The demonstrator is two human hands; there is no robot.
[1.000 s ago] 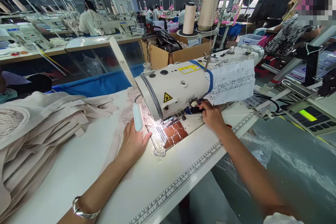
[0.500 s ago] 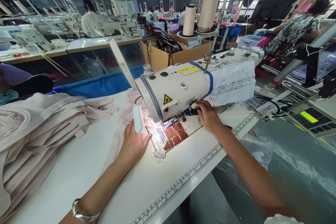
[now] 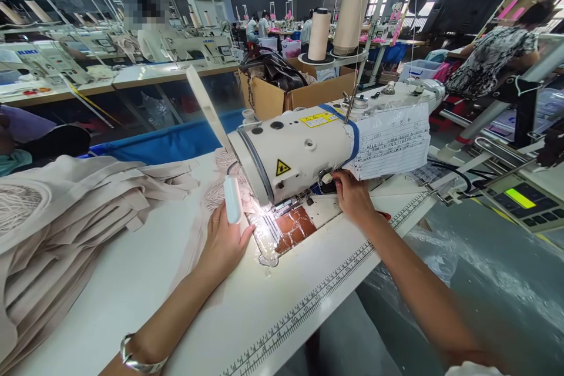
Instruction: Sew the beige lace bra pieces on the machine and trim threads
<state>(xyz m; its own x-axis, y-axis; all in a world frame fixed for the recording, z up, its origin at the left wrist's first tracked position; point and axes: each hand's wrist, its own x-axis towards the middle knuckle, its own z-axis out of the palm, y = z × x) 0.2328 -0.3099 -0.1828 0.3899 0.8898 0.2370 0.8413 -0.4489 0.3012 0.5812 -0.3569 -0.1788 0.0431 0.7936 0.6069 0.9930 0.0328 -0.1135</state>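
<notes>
My left hand (image 3: 224, 245) lies flat with its thumb apart on pale pink fabric (image 3: 194, 249) at the left of the needle area. Part of its fingers is hidden behind a small white lamp (image 3: 232, 200). My right hand (image 3: 353, 197) has its fingers curled at a small cream dial knob (image 3: 326, 178) on the front of the white sewing machine (image 3: 291, 147). Thumb and index finger meet the knob's right side. Light falls on the presser foot area, and a brown patch under clear film (image 3: 294, 228) covers part of the machine bed.
Pale fabric pieces (image 3: 110, 200) are heaped at the left of the table. A ruler tape (image 3: 308, 311) runs along the front edge. A handwritten sheet (image 3: 390, 141) hangs on the machine arm. Behind stand a cardboard box (image 3: 317, 97) and thread cones (image 3: 319, 35); a control panel (image 3: 524, 200) is at right.
My right hand has shifted very slightly right at the knob, its fingers a little more drawn back. My left hand stays where it was.
</notes>
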